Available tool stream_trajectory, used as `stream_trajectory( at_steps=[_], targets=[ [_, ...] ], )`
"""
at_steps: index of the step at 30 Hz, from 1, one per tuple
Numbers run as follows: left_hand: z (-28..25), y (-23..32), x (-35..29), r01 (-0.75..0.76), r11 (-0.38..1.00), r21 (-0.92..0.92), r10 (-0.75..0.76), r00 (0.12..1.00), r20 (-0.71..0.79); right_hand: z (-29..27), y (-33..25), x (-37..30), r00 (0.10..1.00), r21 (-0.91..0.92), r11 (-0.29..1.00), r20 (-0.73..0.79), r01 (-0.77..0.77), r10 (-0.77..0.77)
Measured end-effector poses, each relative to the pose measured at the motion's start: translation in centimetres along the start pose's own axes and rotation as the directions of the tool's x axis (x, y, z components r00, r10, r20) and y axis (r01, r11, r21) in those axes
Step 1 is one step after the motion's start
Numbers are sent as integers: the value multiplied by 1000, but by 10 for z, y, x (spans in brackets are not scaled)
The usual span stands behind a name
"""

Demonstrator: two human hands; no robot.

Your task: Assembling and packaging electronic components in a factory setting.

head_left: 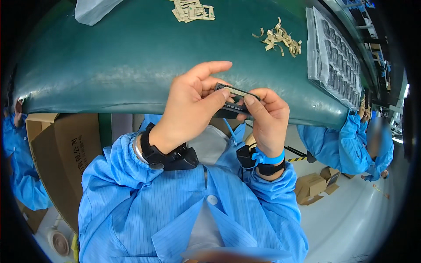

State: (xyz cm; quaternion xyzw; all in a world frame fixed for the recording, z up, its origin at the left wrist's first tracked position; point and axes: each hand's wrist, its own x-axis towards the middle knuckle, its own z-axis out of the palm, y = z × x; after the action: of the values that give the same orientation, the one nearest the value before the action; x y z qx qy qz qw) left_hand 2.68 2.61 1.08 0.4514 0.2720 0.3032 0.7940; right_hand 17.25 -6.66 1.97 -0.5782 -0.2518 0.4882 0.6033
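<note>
One green table (109,57) stretches across the view, the largest thing here; below its left edge stands one big cardboard box (57,144) with a line of dark printed characters on its side. At least two co-workers in blue show, one sleeve (26,162) at far left and one person (333,149) at right. At the table's right end lies clear plastic tray packing (312,48), filled with rows of black parts (335,57) too many and too small to count. One piece of whitish plastic (94,11) sits at the far left edge. The left hand (193,101) pinches one end of a single black frame (231,106) under its thumb, index finger stretched away; the right hand (272,118) grips the other end between thumb and fingers. The frame is held between both hands near the table's near edge, with tiny pale marks too small to read and one pale strip (239,91) along it. Farther back lie one pile of cream paper pieces (193,11) and one heap of curled tan scraps (280,39), both overlapping too much to count
</note>
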Motion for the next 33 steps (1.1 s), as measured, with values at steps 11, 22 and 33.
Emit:
stream_trajectory(
  at_steps=[11,22,33],
  targets=[
    [3,32,-5,-41,997,-70,44,998,46,13,-29,-9,999,-47,999,51,1,2],
    [19,100,0,-43,966,255,-3,984,176,34,-109,2,496,-648,-1,584,761,-642],
    [32,115,21,-80,954,290,-12,953,303,27,-124,22,365,-593,-197,689,781,-626]
  ],
)
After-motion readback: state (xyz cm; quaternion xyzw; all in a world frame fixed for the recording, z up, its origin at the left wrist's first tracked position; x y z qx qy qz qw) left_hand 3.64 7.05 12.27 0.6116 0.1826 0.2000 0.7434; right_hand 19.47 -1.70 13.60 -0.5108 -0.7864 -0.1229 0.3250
